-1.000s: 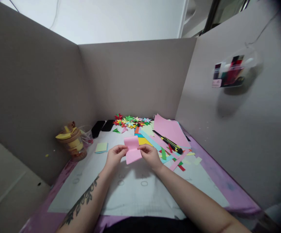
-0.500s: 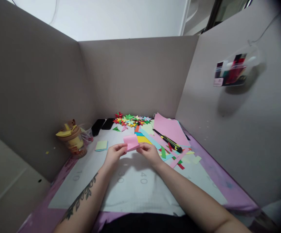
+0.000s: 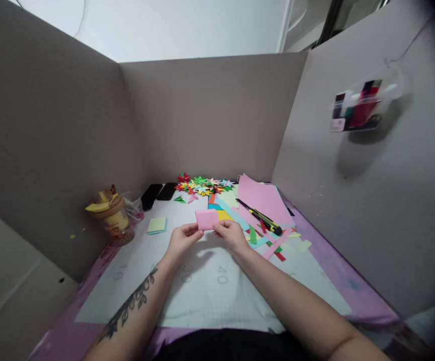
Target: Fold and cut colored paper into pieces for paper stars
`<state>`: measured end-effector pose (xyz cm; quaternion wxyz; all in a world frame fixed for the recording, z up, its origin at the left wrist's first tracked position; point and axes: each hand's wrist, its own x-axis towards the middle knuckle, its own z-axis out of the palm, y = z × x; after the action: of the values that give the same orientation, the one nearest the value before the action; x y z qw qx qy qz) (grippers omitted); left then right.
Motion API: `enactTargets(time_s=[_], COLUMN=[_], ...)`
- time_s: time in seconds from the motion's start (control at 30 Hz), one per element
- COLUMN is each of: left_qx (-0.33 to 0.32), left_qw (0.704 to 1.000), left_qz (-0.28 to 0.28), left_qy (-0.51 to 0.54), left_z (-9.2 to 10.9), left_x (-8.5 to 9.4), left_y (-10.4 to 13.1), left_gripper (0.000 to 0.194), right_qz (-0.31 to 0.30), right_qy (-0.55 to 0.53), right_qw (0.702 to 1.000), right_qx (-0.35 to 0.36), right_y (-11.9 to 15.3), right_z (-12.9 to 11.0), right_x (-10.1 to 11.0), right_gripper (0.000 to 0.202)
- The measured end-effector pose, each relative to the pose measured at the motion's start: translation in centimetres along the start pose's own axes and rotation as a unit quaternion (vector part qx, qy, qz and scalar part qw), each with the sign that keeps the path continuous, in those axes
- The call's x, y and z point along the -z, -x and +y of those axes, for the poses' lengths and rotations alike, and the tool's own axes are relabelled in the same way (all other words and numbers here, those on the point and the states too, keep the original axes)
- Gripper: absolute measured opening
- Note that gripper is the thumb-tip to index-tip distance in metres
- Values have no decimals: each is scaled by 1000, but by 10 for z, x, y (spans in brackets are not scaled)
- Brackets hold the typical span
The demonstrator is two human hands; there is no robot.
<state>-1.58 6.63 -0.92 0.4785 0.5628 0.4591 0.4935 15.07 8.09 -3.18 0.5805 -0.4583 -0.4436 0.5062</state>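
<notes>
A small pink square of paper [image 3: 206, 219], its top bent over, is held up above the white mat between my two hands. My left hand [image 3: 183, 238] pinches its lower left corner between thumb and fingers. At its lower right corner, my right hand [image 3: 232, 235] grips it the same way. To the left of my hands lies a little stack of pale green and blue paper squares [image 3: 157, 225]. Beyond the pink paper, a green folded piece [image 3: 180, 199] and a pink folded piece [image 3: 192, 198] lie near a heap of colourful folded paper stars [image 3: 202, 186].
On the right, a black-and-yellow utility knife [image 3: 262, 218] lies across pink sheets [image 3: 264, 198] and scattered coloured strips [image 3: 275, 245]. Two dark phones [image 3: 151, 196] lie at the back left, by a brown-and-yellow cup [image 3: 112, 215]. Grey panels [image 3: 213, 115] enclose the table.
The pink paper has tipped up and moved slightly right; its curled upper part now lies flatter over the front. My left hand has shifted right with it.
</notes>
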Motion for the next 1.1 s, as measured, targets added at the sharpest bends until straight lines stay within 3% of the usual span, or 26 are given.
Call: enactTargets(time_s=[0.13,0.27,0.47,0.67,0.77,0.9,1.0,1.1], left_qx=[1,20,37,4,-21,-52,-86,-102], left_qw=[999,998,998,998,998,992,991,995], left_qz=[50,61,56,55,55,26,17,9], left_qy=[-21,-11,21,-9,29,113,99,17], left_z=[-11,-17,-15,-11,-9,-5,-3,-3], left_x=[0,4,3,0,-2,0,5,11], left_y=[-5,-9,-9,-5,-4,-3,-3,-3], left_gripper=[32,30,31,25,24,54,68,49], right_qz=[-17,-53,-18,7,5,-25,-68,-91], right_qy=[9,-5,14,41,57,114,158,198], right_qw=[1000,997,998,994,991,981,967,951], right_qx=[23,55,65,98,118,156,190,218], right_y=[2,3,1,6,9,12,15,16], right_z=[2,1,4,1,-3,-5,-6,-7], right_x=[-3,-5,-4,-6,-5,-3,-1,0], right_gripper=[29,26,26,25,23,20,16,14])
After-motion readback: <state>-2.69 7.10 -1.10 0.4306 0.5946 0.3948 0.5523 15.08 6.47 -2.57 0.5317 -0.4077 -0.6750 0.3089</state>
